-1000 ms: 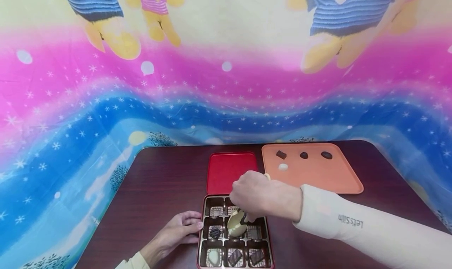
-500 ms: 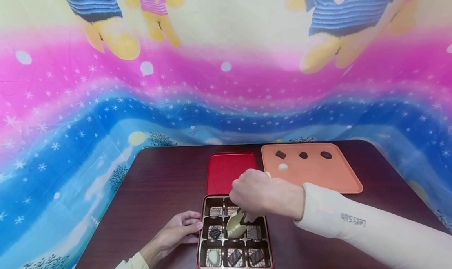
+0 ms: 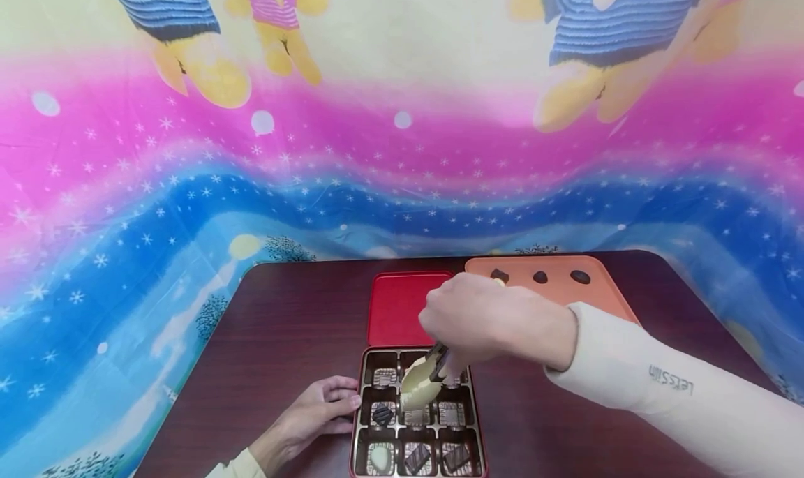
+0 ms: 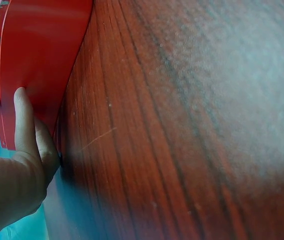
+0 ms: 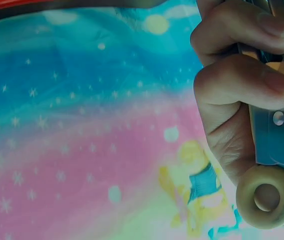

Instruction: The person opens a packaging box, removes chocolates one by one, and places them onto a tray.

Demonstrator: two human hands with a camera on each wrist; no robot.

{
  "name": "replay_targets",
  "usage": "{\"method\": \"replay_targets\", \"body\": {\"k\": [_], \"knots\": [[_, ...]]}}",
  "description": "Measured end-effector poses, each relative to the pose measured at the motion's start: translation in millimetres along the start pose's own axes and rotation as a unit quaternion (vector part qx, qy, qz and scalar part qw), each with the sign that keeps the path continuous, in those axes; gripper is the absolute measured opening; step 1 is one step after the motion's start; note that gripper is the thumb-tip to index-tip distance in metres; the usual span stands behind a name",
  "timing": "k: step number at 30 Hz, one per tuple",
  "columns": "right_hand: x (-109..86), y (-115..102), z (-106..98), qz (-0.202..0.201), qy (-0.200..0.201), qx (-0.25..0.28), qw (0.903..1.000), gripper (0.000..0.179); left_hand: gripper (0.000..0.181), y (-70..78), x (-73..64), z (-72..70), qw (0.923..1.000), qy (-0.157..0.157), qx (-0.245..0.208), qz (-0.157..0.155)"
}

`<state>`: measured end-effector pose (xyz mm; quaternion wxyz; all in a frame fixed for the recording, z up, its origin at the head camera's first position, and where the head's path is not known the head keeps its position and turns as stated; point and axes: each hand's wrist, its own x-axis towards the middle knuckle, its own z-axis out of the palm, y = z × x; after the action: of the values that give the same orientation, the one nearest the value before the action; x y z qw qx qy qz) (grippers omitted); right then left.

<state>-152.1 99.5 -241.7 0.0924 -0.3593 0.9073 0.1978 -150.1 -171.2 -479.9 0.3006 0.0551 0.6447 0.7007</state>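
Note:
In the head view, my right hand (image 3: 484, 317) grips a pair of metal tongs with cream tips (image 3: 419, 387), held over the middle of a red tin box (image 3: 480, 436). The right wrist view has curled fingers around the tongs' metal handle (image 5: 277, 135), a ring at its end. Whether the tips hold a piece is something I cannot tell. My left hand (image 3: 320, 405) touches the tin's left side with extended fingers. Dark chocolates (image 3: 456, 457) and a white one (image 3: 380, 457) lie in the front compartments; another dark chocolate (image 3: 382, 414) sits at middle left.
Behind the tin lies its red lid (image 3: 402, 307). An orange tray (image 3: 615, 296) at the back right bears dark chocolates (image 3: 581, 277), partly covered by my right hand and forearm. The brown table (image 3: 295, 310) meets a printed cloth backdrop (image 3: 402, 185).
My right hand has risen up and to the right with the tongs, whose tips no longer cover the centre compartment's front part, where a patterned liner shows. The left hand stays put.

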Motion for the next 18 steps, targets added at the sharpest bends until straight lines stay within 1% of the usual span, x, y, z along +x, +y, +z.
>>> {"method": "replay_targets", "body": {"k": [4, 6, 10, 13, 18], "knots": [[-9.3, 13.4, -7.8, 0.008, 0.012, 0.044, 0.9989, 0.04, 0.055, -0.2, 0.2, -0.1, 1.0, -0.001, -0.001, -0.001], [-13.5, 21.2, -11.0, 0.011, 0.017, 0.067, 0.9976, 0.04, 0.055, -0.1, 0.2, 0.0, 1.0, -0.001, -0.001, -0.001], [-18.9, 38.7, -14.1, 0.014, 0.026, 0.105, 0.994, 0.034, 0.054, 0.1, 0.2, 0.1, 1.0, 0.0, 0.0, -0.001], [-20.0, 52.4, -13.2, 0.029, 0.021, 0.117, 0.9925, 0.028, 0.054, 0.1, 0.4, 0.1, 1.0, 0.001, 0.003, -0.001], [-18.2, 77.6, -5.5, 0.059, -0.001, 0.127, 0.9902, 0.023, 0.055, -0.6, 1.2, 0.0, 1.0, 0.005, 0.007, -0.002]]}}
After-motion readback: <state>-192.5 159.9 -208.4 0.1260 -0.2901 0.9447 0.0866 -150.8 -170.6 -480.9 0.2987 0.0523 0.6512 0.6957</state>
